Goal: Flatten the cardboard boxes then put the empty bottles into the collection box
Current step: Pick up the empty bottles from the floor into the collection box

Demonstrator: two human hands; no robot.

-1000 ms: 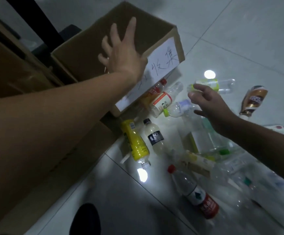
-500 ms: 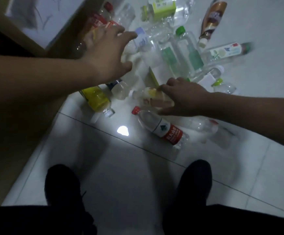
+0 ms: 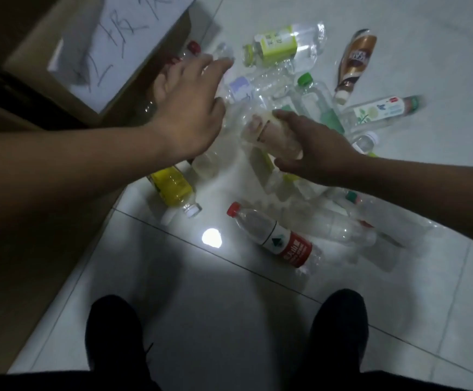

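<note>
Several empty plastic bottles lie scattered on the pale tiled floor. My right hand [image 3: 311,148] is closed around a clear bottle [image 3: 272,134] with a pale label, lifted a little above the pile. My left hand [image 3: 190,108] hovers open, fingers spread, over clear bottles beside the collection box [image 3: 60,29], a brown carton with a white handwritten paper label at the upper left. A red-labelled water bottle [image 3: 283,242] with a red cap lies nearest my feet. A yellow-labelled bottle [image 3: 173,187] lies under my left forearm.
A green-labelled bottle [image 3: 277,45], a brown bottle [image 3: 355,62] and a white-and-green bottle [image 3: 382,110] lie farther out. Flat brown cardboard [image 3: 18,263] covers the floor at the left. My two dark shoes [image 3: 116,334] stand at the bottom. A bright light reflection [image 3: 211,238] shines on the tile.
My left hand came down from the collection box's top to the bottle pile. My right hand closed on a clear bottle and lifted it. The view tilted down to my feet.
</note>
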